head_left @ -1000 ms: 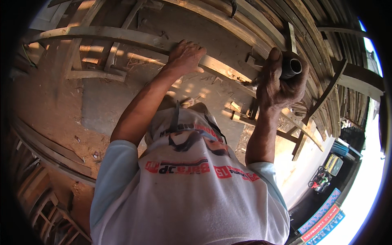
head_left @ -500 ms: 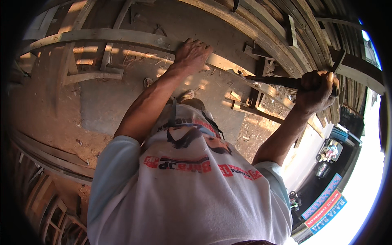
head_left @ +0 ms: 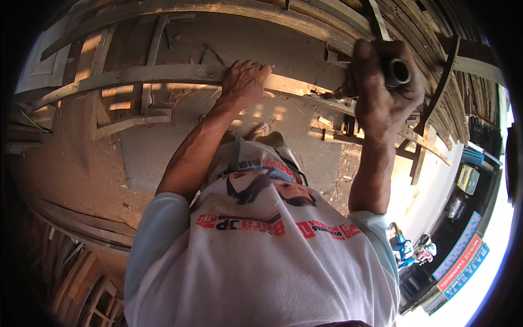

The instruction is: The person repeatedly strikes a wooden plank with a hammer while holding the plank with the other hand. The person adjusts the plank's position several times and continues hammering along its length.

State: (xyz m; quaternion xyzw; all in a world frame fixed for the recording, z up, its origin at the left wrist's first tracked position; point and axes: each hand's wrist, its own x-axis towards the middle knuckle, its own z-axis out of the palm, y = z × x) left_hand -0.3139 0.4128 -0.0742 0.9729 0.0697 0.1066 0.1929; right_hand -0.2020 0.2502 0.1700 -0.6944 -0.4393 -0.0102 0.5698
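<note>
Both sets of fingers are curled: the left hand grips a wooden beam running left to right; the right hand encloses the handle of a dark tool, its end at the beam, right of the left hand. Stacked timber lies far right.

The long plank was partly hidden by the left hand; along its right part, most of a dark tool was covered by the right hand.
</note>
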